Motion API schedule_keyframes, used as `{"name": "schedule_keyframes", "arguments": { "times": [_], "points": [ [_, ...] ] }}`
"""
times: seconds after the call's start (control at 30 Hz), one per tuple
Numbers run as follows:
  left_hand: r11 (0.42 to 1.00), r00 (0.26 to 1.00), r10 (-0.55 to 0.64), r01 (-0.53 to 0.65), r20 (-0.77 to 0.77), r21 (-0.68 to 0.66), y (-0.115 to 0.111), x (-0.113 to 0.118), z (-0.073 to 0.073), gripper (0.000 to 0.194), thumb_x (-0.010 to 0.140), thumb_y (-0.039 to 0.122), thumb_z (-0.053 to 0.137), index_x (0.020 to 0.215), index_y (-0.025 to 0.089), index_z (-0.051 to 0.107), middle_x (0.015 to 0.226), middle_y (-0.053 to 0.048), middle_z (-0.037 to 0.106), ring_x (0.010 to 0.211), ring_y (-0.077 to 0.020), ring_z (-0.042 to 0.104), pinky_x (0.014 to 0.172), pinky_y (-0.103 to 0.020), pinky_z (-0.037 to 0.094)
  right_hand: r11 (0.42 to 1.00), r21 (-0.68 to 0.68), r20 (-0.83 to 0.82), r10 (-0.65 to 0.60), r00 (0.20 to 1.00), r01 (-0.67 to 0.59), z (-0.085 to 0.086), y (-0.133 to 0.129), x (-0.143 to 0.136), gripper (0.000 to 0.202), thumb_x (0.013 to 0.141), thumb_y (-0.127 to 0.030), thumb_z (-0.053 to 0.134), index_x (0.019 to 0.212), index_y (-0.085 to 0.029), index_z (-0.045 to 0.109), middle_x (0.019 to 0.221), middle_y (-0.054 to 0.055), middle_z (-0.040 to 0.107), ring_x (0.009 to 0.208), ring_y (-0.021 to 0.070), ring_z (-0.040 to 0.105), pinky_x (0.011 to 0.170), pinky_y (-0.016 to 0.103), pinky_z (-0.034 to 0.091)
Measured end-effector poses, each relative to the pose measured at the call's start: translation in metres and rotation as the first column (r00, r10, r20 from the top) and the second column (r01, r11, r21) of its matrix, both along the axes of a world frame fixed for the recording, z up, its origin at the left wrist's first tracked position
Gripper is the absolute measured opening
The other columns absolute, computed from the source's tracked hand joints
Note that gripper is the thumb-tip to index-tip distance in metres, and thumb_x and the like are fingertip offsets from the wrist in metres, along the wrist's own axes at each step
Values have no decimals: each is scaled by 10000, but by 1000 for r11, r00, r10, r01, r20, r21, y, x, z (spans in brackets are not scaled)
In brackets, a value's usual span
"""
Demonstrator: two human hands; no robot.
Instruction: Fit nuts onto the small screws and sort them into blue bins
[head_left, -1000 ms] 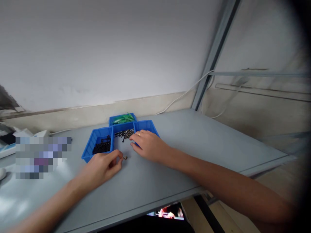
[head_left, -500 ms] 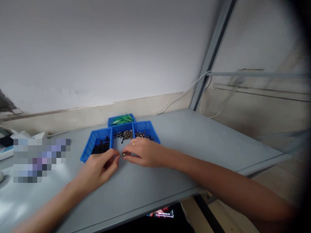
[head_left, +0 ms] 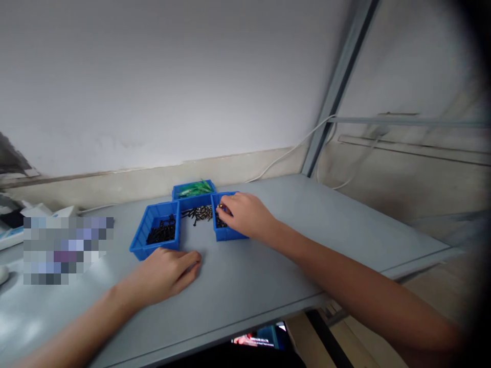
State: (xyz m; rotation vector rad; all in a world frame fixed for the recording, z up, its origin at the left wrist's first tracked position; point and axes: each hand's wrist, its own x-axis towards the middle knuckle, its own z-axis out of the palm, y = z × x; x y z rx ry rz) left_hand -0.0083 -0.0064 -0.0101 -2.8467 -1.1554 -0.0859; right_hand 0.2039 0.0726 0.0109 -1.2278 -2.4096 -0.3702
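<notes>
On the grey table, my left hand (head_left: 166, 276) rests just in front of the left blue bin (head_left: 155, 254), thumb and fingers pinched together. Whatever its fingertips hold is hidden. My right hand (head_left: 249, 214) reaches over the right blue bin (head_left: 231, 235), its fingers curled together at the bin's left side. A small golden glint shows at these fingers, but I cannot tell whether it is a ring or a metal part. Black screws (head_left: 163, 232) fill part of the left bin. Small metal parts (head_left: 220, 223) lie in the right bin, partly covered by the hand.
Between the bins lies a loose pile of metal screws (head_left: 200, 213). Behind it stands a blue bin (head_left: 174, 191) of green pieces (head_left: 195, 189). A white cable (head_left: 274, 164) runs along the wall to a metal post (head_left: 326, 102). A lit screen (head_left: 261, 337) shows below the table edge.
My hands were together over a small metal fastener and have parted. My right hand moved up and right to the right bin; my left moved slightly down and right. The fastener is no longer visible between them.
</notes>
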Motion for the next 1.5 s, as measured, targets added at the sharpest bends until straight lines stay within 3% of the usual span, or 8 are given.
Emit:
{"name": "schedule_keyframes", "arguments": {
  "times": [0.13,0.3,0.43,0.53,0.67,0.8,1.27,1.5],
  "points": [
    [999,1000,-1,0,-16,-47,0,1,-1,231,908,241,321,816,194,527,647,7,606,588,-142,594,541,-243,395,994,-97,-3,-53,999,52,2,11,10,264,874,-346,406,860,-149,580,773,71,627,723,185,554,623,277,334],
    [999,1000,12,-13,-21,-40,0,2,2,233,901,240,335,779,185,525,674,-2,627,596,-152,608,533,-243,397,970,-159,-117,165,979,-182,8,19,14,206,891,-261,388,914,-183,577,849,26,626,794,149,550,698,259,367],
    [999,1000,17,-18,-25,-40,-2,2,3,233,899,246,337,772,190,524,690,-1,633,610,-159,615,542,-244,406,946,-121,90,314,945,-302,10,19,-11,188,868,-197,421,910,-142,596,878,70,622,849,167,550,735,281,388],
    [999,1000,19,-20,-22,-44,-2,2,3,226,898,243,341,770,194,519,705,1,642,627,-164,621,550,-247,413,925,-91,351,377,857,-369,4,13,-44,154,826,-151,471,886,-109,607,872,107,628,856,213,562,715,326,414],
    [999,1000,16,-17,-14,-41,-2,1,4,220,893,238,354,765,191,526,705,-4,646,630,-161,624,547,-243,413,948,-160,470,318,823,-275,-6,8,-82,177,797,-80,486,902,-93,627,909,139,641,865,251,591,697,361,451],
    [999,1000,8,-9,-5,-36,-3,0,5,222,889,236,357,763,185,533,702,-12,643,629,-166,626,540,-251,409,950,-190,482,310,819,-247,-14,13,-90,197,814,-59,459,881,-90,642,877,132,660,800,235,624,648,339,479],
    [988,998,53,-55,-21,-144,-1,4,7,247,901,240,335,758,182,528,729,-16,649,659,-170,630,565,-258,421,907,-123,387,418,822,-404,-18,-2,-55,189,829,-50,424,895,-120,585,880,88,624,784,183,578,692,295,447],
    [964,966,225,-240,-130,-114,-2,7,-1,314,892,268,307,771,167,579,685,-72,648,640,-222,637,547,-301,432,756,-326,-14,596,803,-567,-23,-27,-24,165,786,-53,463,886,-141,562,794,38,604,735,134,543,647,227,406]
  ]
}}
